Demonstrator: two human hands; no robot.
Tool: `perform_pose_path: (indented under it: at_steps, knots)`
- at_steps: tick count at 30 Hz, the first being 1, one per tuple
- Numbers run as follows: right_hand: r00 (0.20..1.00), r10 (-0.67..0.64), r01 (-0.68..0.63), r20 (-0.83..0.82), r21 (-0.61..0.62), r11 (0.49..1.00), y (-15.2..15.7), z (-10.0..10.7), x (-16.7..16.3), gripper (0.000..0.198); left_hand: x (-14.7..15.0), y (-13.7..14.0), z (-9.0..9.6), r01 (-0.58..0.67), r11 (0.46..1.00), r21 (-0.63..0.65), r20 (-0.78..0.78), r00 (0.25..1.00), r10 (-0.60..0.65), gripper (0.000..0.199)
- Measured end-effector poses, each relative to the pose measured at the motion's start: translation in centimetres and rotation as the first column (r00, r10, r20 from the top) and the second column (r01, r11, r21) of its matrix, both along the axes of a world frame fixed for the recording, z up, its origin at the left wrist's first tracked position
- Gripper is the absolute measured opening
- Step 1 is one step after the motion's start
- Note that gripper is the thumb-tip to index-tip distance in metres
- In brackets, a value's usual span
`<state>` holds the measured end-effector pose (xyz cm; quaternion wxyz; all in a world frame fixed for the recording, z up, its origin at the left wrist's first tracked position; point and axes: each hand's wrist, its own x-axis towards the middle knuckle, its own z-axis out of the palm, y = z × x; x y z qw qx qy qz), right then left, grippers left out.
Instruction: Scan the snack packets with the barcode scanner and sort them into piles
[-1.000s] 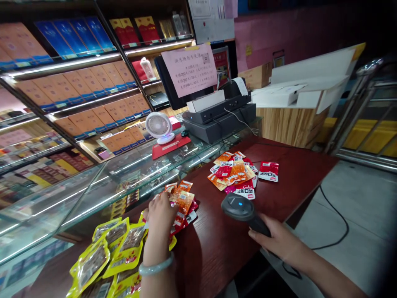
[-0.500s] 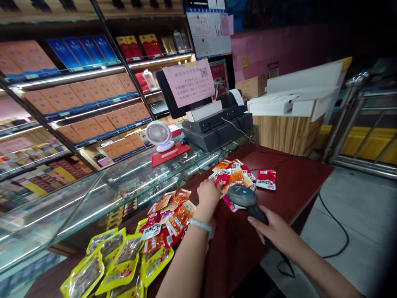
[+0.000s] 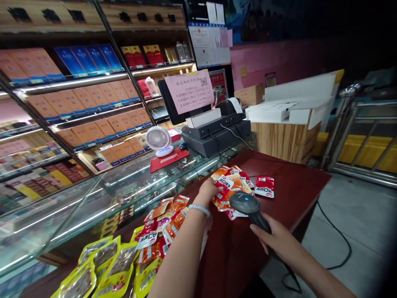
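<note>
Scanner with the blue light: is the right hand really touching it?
Touching. The head view shows the right hand wrapped around the handle of the scanner.

The scanner looks like dark, smooth plastic with a dull sheen. The small sachets and yellow pouches are glossy, crinkled plastic film. The dark red surface is smooth, softly reflective. Beyond, the display case is clear, shiny glass, the sign matt paper, the railing polished metal, the cabinet wood-grained.
</note>
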<state>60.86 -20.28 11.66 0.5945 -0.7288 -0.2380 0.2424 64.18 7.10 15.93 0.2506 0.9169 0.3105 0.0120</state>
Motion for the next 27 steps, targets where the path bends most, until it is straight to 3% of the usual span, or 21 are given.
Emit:
perform_pose_path:
  at_steps: [7, 10, 21, 27]
  knots:
    - [0.993, 0.11, -0.111, 0.033, 0.014, 0.994, 0.7, 1.2, -1.5, 0.046, -3.9, -0.5, -1.7, -0.106, 0.972, -0.21, 0.325, 0.93, 0.172, 0.023]
    - [0.993, 0.108, -0.109, 0.042, 0.019, 0.994, 1.3, 1.2, -2.3, 0.044, -5.3, -0.4, -1.6, -0.1, 0.972, -0.213, 0.379, 0.909, 0.176, 0.019]
    - [0.99, 0.093, -0.09, 0.106, -0.034, 0.995, 0.7, 0.2, -2.8, 0.052, -7.3, -0.8, -1.3, -0.179, 0.967, -0.179, 0.354, 0.906, 0.233, 0.018]
    - [0.977, 0.071, -0.069, 0.203, -0.014, 0.998, 0.3, 0.2, -3.2, 0.049, -11.9, 2.6, 0.6, -0.276, 0.959, -0.061, 0.327, 0.903, 0.281, 0.02]
